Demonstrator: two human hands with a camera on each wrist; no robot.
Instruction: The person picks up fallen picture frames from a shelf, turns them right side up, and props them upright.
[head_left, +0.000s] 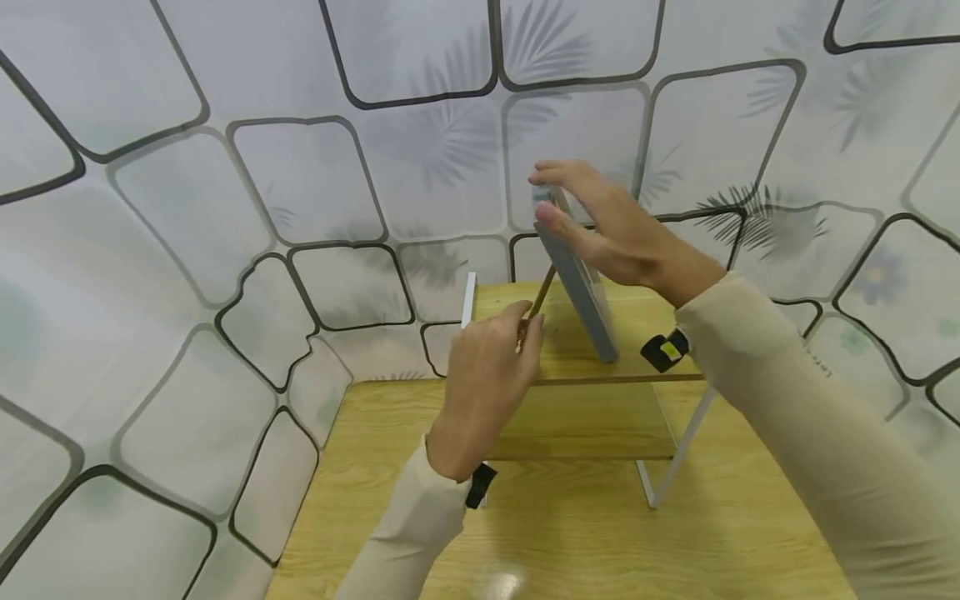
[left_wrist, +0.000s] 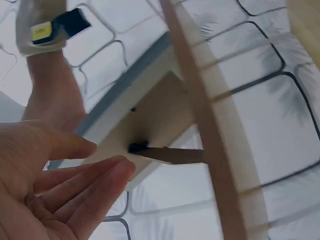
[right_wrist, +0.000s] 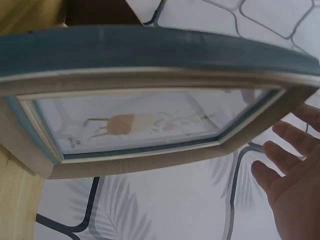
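A picture frame with a blue-grey edge (head_left: pixel 576 283) (right_wrist: pixel 150 47) stands tilted on the upper wooden shelf. Its support leg (left_wrist: pixel 177 155) (head_left: pixel 543 290) slopes out from the back panel (left_wrist: pixel 165 107). My left hand (head_left: pixel 487 367) (left_wrist: pixel 65 185) is beside that leg, fingers fairly straight and close together, with nothing visibly held in the left wrist view. At the frame's upper end is my right hand (head_left: pixel 618 229) (right_wrist: pixel 295 175), fingers extended and spread, thumb by the edge; whether it touches is unclear. A drawn figure (right_wrist: pixel 130 124) shows behind the frame's clear front.
The two-level wooden rack has a lower shelf (head_left: pixel 585 421) and white metal legs (head_left: pixel 686 446). It stands on a wood-grain table (head_left: pixel 390 442). Patterned fabric (head_left: pixel 315 183) with dark rounded outlines and leaf prints hangs behind and at both sides.
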